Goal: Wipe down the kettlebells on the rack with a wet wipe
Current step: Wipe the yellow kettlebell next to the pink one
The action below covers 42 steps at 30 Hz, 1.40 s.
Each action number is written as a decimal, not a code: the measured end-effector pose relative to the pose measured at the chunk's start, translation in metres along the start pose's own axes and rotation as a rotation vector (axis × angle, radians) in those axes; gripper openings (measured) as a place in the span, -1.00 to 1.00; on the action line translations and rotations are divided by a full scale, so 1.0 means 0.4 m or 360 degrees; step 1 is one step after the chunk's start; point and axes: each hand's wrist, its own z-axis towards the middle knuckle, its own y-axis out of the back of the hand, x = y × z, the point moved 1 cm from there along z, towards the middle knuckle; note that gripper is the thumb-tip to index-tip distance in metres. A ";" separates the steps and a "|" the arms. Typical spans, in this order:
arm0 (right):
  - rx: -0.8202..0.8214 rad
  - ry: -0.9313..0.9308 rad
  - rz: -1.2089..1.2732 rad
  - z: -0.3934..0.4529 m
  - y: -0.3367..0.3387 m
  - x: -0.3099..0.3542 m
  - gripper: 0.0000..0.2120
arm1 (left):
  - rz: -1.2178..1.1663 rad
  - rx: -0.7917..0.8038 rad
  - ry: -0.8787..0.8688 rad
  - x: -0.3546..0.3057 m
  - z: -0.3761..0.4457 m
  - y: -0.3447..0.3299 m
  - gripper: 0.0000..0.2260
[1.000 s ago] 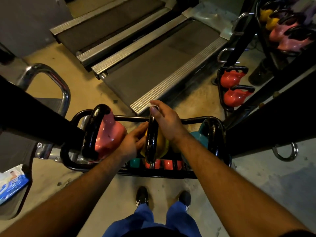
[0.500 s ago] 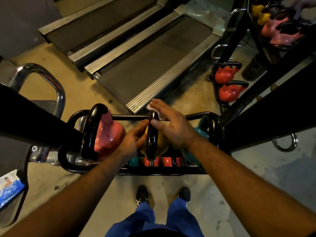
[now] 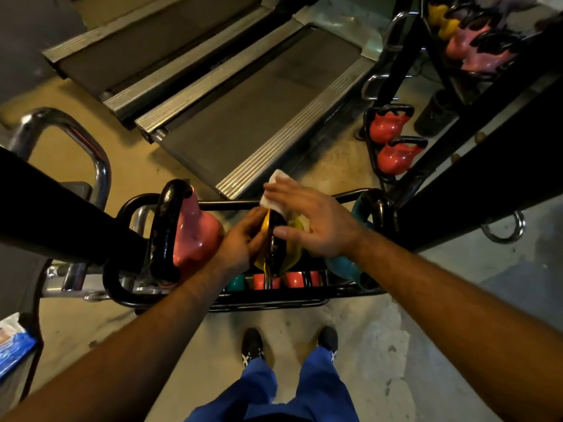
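This is a gym: beyond the hands, two treadmills (image 3: 243,95) lie side by side on a bare concrete floor (image 3: 380,336). Directly under the hands a low black rack (image 3: 274,300) holds coloured kettlebells, a pink kettlebell (image 3: 195,236) to the left of them, and further right and beyond stand red kettlebells (image 3: 393,141) and more on a taller rack (image 3: 475,50). A chrome machine frame (image 3: 91,147) curves up at the far left.
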 end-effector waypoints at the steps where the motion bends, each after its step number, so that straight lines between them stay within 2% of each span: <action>1: -0.0039 -0.0080 0.0060 0.009 0.008 -0.001 -0.29 | -0.0013 -0.0009 -0.0008 -0.008 0.004 -0.002 -0.58; 3: -0.0045 -0.0155 0.0076 0.019 0.001 0.011 -0.30 | -0.0037 0.0000 -0.0040 -0.009 0.005 -0.007 -0.55; 5: 0.0007 0.0022 -0.0047 -0.008 -0.028 0.034 -0.33 | -0.0080 -0.0014 -0.0035 -0.003 0.000 -0.004 -0.52; 7: 0.0045 0.0145 -0.0106 -0.050 -0.042 0.033 -0.32 | -0.0101 0.0020 0.0000 0.001 -0.006 0.001 -0.58; 10: -0.0041 -0.0032 -0.0055 -0.034 -0.011 0.014 -0.25 | -0.0036 0.0053 -0.0025 -0.010 -0.002 0.003 -0.54; 12: 0.0014 -0.0095 -0.0044 -0.018 -0.016 0.025 -0.24 | -0.0069 0.0070 -0.0005 -0.009 0.001 0.000 -0.57; 15: 0.0140 0.0130 -0.0139 -0.065 -0.045 0.046 -0.27 | -0.0112 0.0015 0.0036 -0.013 -0.007 -0.006 -0.60; 17: 0.0159 0.0231 -0.0203 -0.087 -0.035 0.027 -0.26 | -0.0135 0.0018 0.0055 -0.014 -0.011 -0.011 -0.55; 21: 0.0058 0.0142 -0.0144 -0.049 -0.032 0.011 -0.26 | -0.0258 -0.0002 0.0143 -0.002 -0.002 -0.014 -0.40; 22: 0.0058 0.0200 -0.0155 -0.058 -0.051 0.024 -0.28 | -0.0271 0.0003 0.0138 -0.010 0.002 -0.012 -0.42; 25: 0.0130 0.0498 -0.0237 -0.117 -0.088 0.039 -0.36 | -0.0352 0.0014 0.0216 0.002 0.011 -0.023 -0.77; 26: 0.0103 0.0529 -0.0274 -0.121 -0.078 0.029 -0.37 | -0.0390 0.0044 0.0233 0.002 0.012 -0.022 -0.76; 28: 0.0004 0.0416 -0.0277 -0.103 -0.051 0.010 -0.35 | -0.0365 0.0053 0.0122 -0.009 0.004 -0.025 -0.48; 29: -0.0007 0.0349 -0.0251 -0.094 -0.049 0.011 -0.35 | -0.0321 -0.0005 0.0118 -0.016 0.000 -0.022 -0.49; 31: 0.0016 0.0431 -0.0258 -0.107 -0.082 0.030 -0.39 | -0.0166 0.0001 0.0140 -0.013 0.007 -0.022 -0.89; 33: 0.0082 0.0636 -0.0329 -0.149 -0.123 0.036 -0.43 | -0.0096 0.0053 0.0164 -0.018 0.011 -0.031 -0.79; 34: 0.0088 0.0689 -0.0354 -0.161 -0.124 0.032 -0.44 | -0.0075 0.0072 0.0184 -0.009 0.010 -0.032 -0.82; 37: -0.0036 0.0541 -0.0347 -0.136 -0.089 0.020 -0.42 | 0.0049 -0.0080 0.0068 -0.014 -0.011 -0.023 -0.87; 39: -0.0053 0.0534 -0.0379 -0.125 -0.093 0.028 -0.42 | -0.0096 -0.0057 0.0069 -0.010 -0.016 -0.014 -0.77; 41: 0.0063 0.0722 -0.0550 -0.153 -0.129 0.028 -0.42 | -0.0199 -0.0061 0.0169 0.001 -0.012 -0.015 -0.91; 42: 0.0148 0.0814 -0.0658 -0.172 -0.142 0.021 -0.42 | -0.0231 -0.0076 0.0224 -0.005 -0.014 -0.020 -0.89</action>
